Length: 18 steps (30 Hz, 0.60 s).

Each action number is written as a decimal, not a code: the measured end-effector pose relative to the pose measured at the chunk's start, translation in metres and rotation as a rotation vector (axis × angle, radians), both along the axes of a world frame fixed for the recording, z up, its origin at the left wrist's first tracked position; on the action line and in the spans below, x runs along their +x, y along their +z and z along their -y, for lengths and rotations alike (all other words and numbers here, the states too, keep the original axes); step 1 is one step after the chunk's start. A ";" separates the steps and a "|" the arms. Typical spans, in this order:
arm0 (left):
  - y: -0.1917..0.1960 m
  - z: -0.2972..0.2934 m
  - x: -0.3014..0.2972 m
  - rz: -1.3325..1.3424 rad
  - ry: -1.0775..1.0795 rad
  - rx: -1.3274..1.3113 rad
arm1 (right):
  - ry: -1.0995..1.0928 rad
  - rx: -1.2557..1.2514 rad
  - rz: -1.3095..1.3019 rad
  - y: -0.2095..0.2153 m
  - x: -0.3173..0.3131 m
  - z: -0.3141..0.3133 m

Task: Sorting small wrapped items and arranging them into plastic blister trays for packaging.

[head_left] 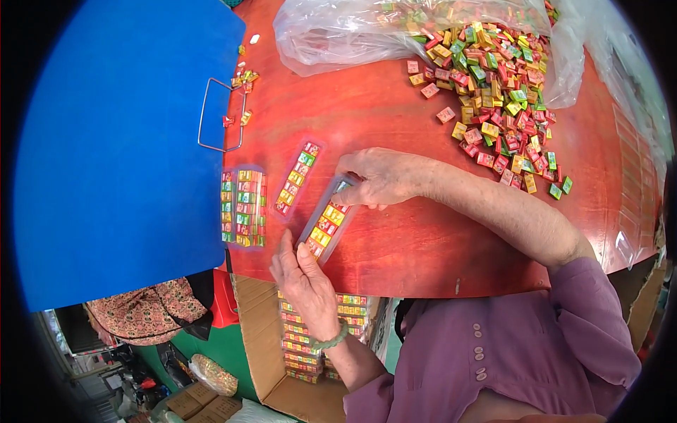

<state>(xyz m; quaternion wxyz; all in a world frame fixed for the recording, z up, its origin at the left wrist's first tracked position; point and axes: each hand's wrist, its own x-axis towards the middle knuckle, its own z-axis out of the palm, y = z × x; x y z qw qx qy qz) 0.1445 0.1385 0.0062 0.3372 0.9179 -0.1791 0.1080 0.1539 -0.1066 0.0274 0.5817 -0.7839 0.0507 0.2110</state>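
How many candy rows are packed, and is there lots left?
Done: a few wrapped strips lie on the red table, more in the cardboard box. In hand: left hand and right hand hold one strip. Left: a big loose pile.

Landmark: sleeve of small boxes (326, 224) on counter (395, 127). Left of it, a second filled sleeve (297, 178); farther left, stacked sleeves (244, 207). Behind and right, loose pile of boxes (498, 92) spilling from plastic bag (338, 32). In front, below counter edge, carton (282, 352) holding packed rows.

Blue board (120, 141) (wire handle), clear plastic bag (338, 32), cardboard box (261, 338) below the table.
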 end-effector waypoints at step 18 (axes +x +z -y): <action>0.020 0.002 0.037 -0.251 -0.390 0.165 | 0.008 -0.042 0.011 -0.005 0.009 0.001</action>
